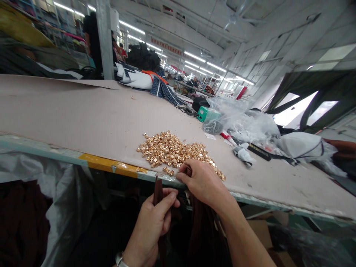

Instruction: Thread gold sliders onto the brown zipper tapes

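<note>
A heap of small shiny gold metal pieces (172, 148) lies near the front edge of the table, with a few loose ones at its near side. My left hand (155, 218) is closed around a dark brown fabric strip (158, 191), whose end sticks up past the thumb in front of the table edge. At the heap's near edge, my right hand (204, 181) has its thumb and fingers pinched together, touching or just above the tabletop. Whatever sits between those fingertips is hidden. Dark brown cloth (203, 226) hangs below my right hand.
The beige tabletop (83, 107) has yellow tape (111, 165) along its front edge. To the right lie clear plastic bags (241, 118), a green box (204, 114) and a red-and-white tube (228, 138). Striped fabric (167, 91) is heaped behind. A person (93, 40) stands by the post.
</note>
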Motion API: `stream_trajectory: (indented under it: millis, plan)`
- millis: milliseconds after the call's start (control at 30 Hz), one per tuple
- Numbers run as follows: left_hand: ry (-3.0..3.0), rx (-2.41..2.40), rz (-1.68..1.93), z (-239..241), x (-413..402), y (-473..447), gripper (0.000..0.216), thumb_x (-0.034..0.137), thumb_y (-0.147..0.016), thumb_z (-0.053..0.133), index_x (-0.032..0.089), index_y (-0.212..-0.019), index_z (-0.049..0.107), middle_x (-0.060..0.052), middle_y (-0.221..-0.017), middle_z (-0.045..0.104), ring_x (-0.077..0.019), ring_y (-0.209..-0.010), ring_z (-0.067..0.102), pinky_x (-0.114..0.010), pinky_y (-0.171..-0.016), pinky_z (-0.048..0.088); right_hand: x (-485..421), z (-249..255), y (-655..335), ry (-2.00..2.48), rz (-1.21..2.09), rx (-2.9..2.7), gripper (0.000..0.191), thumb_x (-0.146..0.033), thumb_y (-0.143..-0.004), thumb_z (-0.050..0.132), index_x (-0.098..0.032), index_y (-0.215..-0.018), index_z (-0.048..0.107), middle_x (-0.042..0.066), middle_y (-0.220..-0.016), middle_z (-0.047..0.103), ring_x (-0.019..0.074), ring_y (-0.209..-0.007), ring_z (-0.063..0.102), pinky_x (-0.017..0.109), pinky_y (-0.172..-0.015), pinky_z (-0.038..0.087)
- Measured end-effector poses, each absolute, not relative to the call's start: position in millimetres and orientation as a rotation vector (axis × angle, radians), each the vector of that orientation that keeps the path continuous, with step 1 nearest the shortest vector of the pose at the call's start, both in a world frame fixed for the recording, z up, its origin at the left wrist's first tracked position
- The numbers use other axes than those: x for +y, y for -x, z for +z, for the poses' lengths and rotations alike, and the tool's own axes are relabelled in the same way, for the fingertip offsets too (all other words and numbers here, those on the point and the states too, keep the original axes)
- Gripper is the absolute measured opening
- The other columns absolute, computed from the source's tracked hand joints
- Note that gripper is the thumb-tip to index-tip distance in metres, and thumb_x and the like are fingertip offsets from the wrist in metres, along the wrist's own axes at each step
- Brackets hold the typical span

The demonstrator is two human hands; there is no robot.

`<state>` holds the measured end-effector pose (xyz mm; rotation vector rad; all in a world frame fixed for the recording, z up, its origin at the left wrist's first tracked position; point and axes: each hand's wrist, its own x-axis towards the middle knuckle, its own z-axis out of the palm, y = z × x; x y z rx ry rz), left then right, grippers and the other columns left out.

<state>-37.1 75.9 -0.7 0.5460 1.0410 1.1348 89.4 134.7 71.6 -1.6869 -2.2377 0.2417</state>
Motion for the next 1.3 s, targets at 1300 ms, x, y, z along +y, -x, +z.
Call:
stream_trajectory:
  millis: [1300]
  plan:
    - [-0.42,0.828,0.946,-1,57,23,0.027,0.03,-0.066,0.078,0.017,-0.077,0.056,0.012,-0.044,0.04,0.0008,-0.033,0.022,-0.015,-0.034,0.015,42,7,-114,1.215,0.761,-1.543,0.01,-0.02,-0.088,0.06,-0.023,-0.093,0.068,-0.001,-0.081,0.064,0.0122,-0.073,0.06,0.021,-0.066,0.047]
